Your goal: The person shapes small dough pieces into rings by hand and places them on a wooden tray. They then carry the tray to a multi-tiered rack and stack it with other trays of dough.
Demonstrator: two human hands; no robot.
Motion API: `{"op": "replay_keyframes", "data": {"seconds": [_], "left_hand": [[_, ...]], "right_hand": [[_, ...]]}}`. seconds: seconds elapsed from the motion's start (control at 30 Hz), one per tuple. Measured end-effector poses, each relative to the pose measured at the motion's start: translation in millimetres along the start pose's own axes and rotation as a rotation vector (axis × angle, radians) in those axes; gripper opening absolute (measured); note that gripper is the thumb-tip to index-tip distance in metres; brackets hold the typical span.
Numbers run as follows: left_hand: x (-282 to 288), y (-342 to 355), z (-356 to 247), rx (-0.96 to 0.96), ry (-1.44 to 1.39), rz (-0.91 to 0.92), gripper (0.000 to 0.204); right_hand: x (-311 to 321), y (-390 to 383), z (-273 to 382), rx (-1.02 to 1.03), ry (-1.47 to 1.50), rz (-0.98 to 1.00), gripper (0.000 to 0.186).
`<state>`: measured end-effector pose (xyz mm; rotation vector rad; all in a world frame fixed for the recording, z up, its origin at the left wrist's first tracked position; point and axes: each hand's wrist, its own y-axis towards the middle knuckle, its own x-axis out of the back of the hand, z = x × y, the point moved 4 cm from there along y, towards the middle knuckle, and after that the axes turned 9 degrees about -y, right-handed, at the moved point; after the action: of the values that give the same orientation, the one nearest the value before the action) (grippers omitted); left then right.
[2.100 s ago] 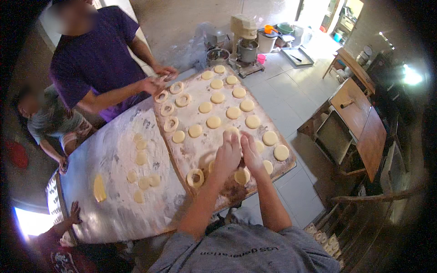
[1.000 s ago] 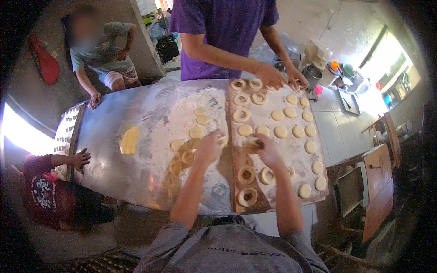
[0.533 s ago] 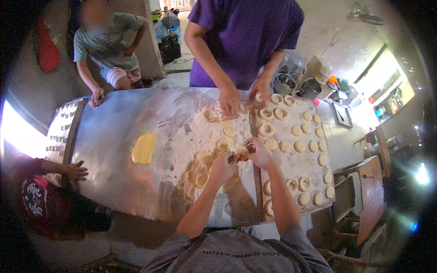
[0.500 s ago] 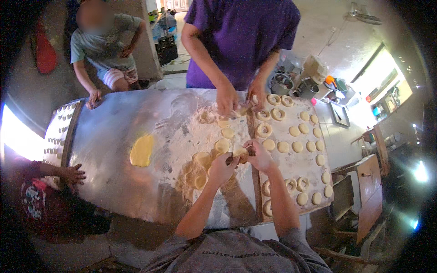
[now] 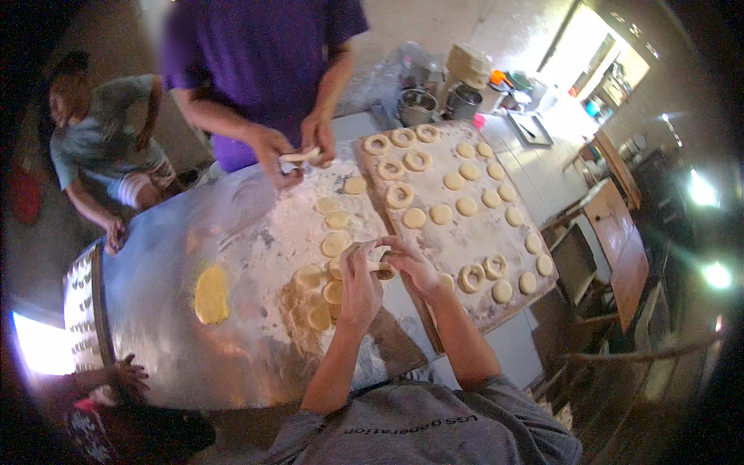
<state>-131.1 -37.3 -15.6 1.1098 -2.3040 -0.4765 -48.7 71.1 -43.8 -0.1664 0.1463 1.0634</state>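
pale cream dough rounds [image 5: 466, 206], yellow slab [image 5: 211, 295], purple shirt [image 5: 260, 70], grey shirt [image 5: 434, 426], silvery table [image 5: 155, 318]

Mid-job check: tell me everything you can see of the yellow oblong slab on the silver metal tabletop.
The yellow oblong slab looks soft, like dough or fat; the picture does not settle which. It is one piece with rounded, uneven edges, longer toward and away from the person than across. It lies flat on the silver metal tabletop, left of the white floured patch. Only the tabletop appears to touch it; the person's left hand is apart from it, to its right.
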Motion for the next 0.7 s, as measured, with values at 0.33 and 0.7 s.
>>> {"op": "replay_keyframes", "data": {"seconds": [0.33, 0.7], "left_hand": [[-57, -14, -33, 0.431, -0.605, 0.254, 0.033], [-178, -27, -102, 0.303, -0.279, 0.310, 0.019]], "right_hand": [[27, -50, 28, 0.142, -0.278, -0.202, 0.042], [136, -135, 62, 0.083, 0.160, -0.209, 0.055]]}}
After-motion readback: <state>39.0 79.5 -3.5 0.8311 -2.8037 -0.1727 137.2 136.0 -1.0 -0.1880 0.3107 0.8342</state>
